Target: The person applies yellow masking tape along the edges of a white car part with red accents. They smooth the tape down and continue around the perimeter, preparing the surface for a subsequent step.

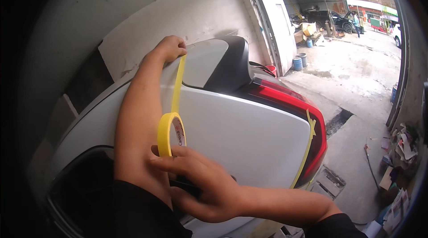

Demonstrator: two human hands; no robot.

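Observation:
My left hand (pixel 170 49) is up at the roof edge of a white car, its fingers on the upper end of a strip of yellow masking tape (pixel 178 84). The strip runs down over the white rear pillar to the roll of tape (pixel 164 134). My right hand (pixel 207 184) holds this roll by its lower rim, in front of my left forearm. The white rear quarter panel (pixel 247 131) lies beyond the hand. More yellow tape (pixel 302 164) follows the panel's edge beside the red tail light (pixel 284 94), with crossed short pieces on the light.
A black spoiler side (pixel 230 64) juts out above the tail light. A dark side window (pixel 87 177) is at lower left. Behind the car is a pale wall (pixel 200 10). Floor channels (pixel 337 122) and heaped papers (pixel 401 151) lie to the right. Outside, a person (pixel 356 25) stands near a dark car.

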